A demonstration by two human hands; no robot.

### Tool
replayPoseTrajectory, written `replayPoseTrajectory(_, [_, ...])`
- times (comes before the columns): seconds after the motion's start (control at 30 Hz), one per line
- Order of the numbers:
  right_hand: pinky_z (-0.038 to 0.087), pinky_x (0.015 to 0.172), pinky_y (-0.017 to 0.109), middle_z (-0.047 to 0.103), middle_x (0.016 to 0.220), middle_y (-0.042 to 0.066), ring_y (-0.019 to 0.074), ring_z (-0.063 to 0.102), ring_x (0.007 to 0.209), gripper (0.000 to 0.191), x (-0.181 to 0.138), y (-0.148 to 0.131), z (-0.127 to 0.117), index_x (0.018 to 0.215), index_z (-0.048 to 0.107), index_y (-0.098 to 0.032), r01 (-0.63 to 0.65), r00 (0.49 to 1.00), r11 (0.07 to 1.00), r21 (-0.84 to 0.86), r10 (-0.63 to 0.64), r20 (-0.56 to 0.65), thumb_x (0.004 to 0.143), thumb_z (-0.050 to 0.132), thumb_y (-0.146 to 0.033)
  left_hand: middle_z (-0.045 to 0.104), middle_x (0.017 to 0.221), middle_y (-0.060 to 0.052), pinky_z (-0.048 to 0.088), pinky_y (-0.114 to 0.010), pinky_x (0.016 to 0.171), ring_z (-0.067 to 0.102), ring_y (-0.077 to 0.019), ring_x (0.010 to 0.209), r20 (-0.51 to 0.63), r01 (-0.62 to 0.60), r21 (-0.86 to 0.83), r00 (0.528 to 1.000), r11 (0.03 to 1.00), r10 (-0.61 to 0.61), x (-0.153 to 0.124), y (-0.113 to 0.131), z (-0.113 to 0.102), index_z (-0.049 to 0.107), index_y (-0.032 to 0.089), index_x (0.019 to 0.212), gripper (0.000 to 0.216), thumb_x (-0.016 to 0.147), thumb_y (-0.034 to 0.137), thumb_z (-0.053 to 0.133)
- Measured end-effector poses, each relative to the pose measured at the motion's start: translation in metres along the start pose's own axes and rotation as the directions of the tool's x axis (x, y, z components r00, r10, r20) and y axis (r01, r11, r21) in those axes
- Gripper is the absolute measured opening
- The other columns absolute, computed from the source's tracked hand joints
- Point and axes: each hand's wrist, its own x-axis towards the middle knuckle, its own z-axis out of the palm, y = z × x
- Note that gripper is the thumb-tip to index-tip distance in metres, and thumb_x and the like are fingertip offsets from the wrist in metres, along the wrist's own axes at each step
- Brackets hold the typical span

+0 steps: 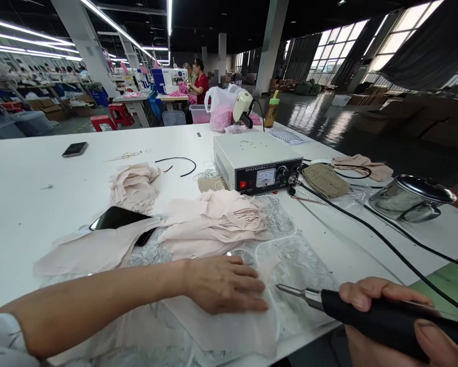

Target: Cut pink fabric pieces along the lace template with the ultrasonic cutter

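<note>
My left hand [226,285] lies flat, fingers stretched out, on a pale pink fabric piece [236,331] near the table's front edge. Under the cloth is a clear, scratched plate [301,265] with pale curved outlines. In my right hand [385,316] is a black-handled ultrasonic cutter [366,311], its fingers wrapped round the handle. The cutter's metal tip points left and stands just right of the cloth and my left fingertips. Beyond my left hand sits a heap of pink fabric pieces [217,219]. Another fabric piece [87,250] partly covers a black phone [117,218].
A control box [259,158] with a dial stands mid-table, its black cable [366,229] running right. On the right are a steel mug [404,199] and brown patterns [326,179]. A second fabric pile [135,186] and small scissors [127,155] lie left. People sew far behind.
</note>
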Motion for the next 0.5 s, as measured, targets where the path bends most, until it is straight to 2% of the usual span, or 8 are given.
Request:
replayPoseTrajectory(0.07, [0.043, 0.049, 0.032, 0.047, 0.059, -0.001, 0.0131, 0.043, 0.051, 0.013, 0.003, 0.000, -0.006, 0.066, 0.055, -0.022, -0.010, 0.999, 1.000, 0.010, 0.010, -0.047, 0.063, 0.054, -0.034, 0.057, 0.130, -0.012, 0.041, -0.036, 0.097, 0.051, -0.0251, 0.120, -0.053, 0.086, -0.037, 0.995, 0.996, -0.088, -0.004, 0.005, -0.003, 0.052, 0.015, 0.125, 0.030, 0.099, 0.025, 0.044])
replayPoseTrajectory(0.13, [0.042, 0.049, 0.031, 0.046, 0.063, -0.001, 0.0134, 0.043, 0.053, 0.011, 0.004, -0.001, -0.010, 0.067, 0.054, -0.022, -0.025, 0.996, 0.999, 0.048, 0.029, -0.089, 0.061, 0.052, -0.032, 0.059, 0.125, -0.014, 0.043, -0.036, 0.097, 0.054, -0.0243, 0.115, -0.115, 0.241, -0.079, 0.962, 0.967, -0.249, -0.009, 0.013, -0.006, 0.054, 0.013, 0.121, 0.027, 0.099, 0.022, 0.041])
replayPoseTrajectory(0.2, [0.042, 0.049, 0.031, 0.045, 0.068, -0.001, 0.0145, 0.044, 0.058, 0.010, 0.003, -0.001, -0.013, 0.067, 0.049, -0.023, -0.037, 0.989, 0.992, 0.117, 0.053, -0.140, 0.060, 0.052, -0.028, 0.062, 0.114, -0.012, 0.046, -0.034, 0.091, 0.059, -0.0216, 0.103, -0.137, 0.415, -0.128, 0.892, 0.901, -0.430, -0.013, 0.023, -0.009, 0.057, 0.013, 0.114, 0.023, 0.097, 0.019, 0.043])
replayPoseTrajectory(0.27, [0.044, 0.051, 0.032, 0.044, 0.074, 0.000, 0.0166, 0.047, 0.065, 0.009, 0.000, 0.000, -0.017, 0.068, 0.046, -0.024, -0.055, 0.983, 0.987, 0.153, 0.081, -0.167, 0.061, 0.052, -0.027, 0.063, 0.105, -0.009, 0.049, -0.031, 0.085, 0.061, -0.0196, 0.093, -0.081, 0.566, -0.158, 0.809, 0.809, -0.582, -0.016, 0.031, -0.011, 0.060, 0.015, 0.107, 0.017, 0.093, 0.018, 0.051])
replayPoseTrajectory(0.33, [0.050, 0.060, 0.035, 0.049, 0.083, 0.002, 0.0200, 0.053, 0.076, 0.006, -0.001, 0.005, -0.027, 0.073, 0.050, -0.025, -0.081, 0.985, 0.990, 0.117, 0.097, -0.141, 0.068, 0.051, -0.029, 0.062, 0.101, -0.007, 0.050, -0.031, 0.081, 0.061, -0.0199, 0.089, 0.012, 0.679, -0.145, 0.728, 0.719, -0.685, -0.017, 0.036, -0.011, 0.061, 0.016, 0.101, 0.015, 0.087, 0.021, 0.061])
replayPoseTrajectory(0.4, [0.054, 0.071, 0.040, 0.058, 0.099, 0.005, 0.0245, 0.058, 0.095, 0.016, 0.000, 0.014, -0.044, 0.088, 0.060, -0.026, -0.087, 0.994, 0.996, 0.019, 0.088, -0.068, 0.077, 0.050, -0.033, 0.061, 0.100, -0.007, 0.050, -0.032, 0.080, 0.060, -0.0214, 0.089, 0.072, 0.742, -0.116, 0.669, 0.660, -0.740, -0.016, 0.039, -0.011, 0.061, 0.016, 0.096, 0.018, 0.081, 0.022, 0.069])
replayPoseTrajectory(0.47, [0.056, 0.076, 0.044, 0.060, 0.118, 0.005, 0.0286, 0.057, 0.111, 0.032, 0.004, 0.026, -0.066, 0.111, 0.061, -0.030, -0.054, 0.998, 0.991, -0.123, 0.058, 0.032, 0.083, 0.048, -0.039, 0.060, 0.098, -0.006, 0.050, -0.032, 0.079, 0.059, -0.0221, 0.089, 0.078, 0.758, -0.101, 0.651, 0.644, -0.755, -0.015, 0.041, -0.010, 0.060, 0.016, 0.092, 0.018, 0.078, 0.019, 0.071])
replayPoseTrajectory(0.5, [0.057, 0.071, 0.045, 0.062, 0.118, 0.005, 0.0309, 0.060, 0.109, 0.035, 0.005, 0.032, -0.078, 0.116, 0.059, -0.032, -0.012, 0.996, 0.977, -0.215, 0.031, 0.085, 0.085, 0.047, -0.043, 0.060, 0.097, -0.006, 0.049, -0.032, 0.079, 0.059, -0.0218, 0.090, 0.074, 0.756, -0.100, 0.654, 0.647, -0.753, -0.014, 0.042, -0.009, 0.060, 0.016, 0.090, 0.016, 0.078, 0.017, 0.070])
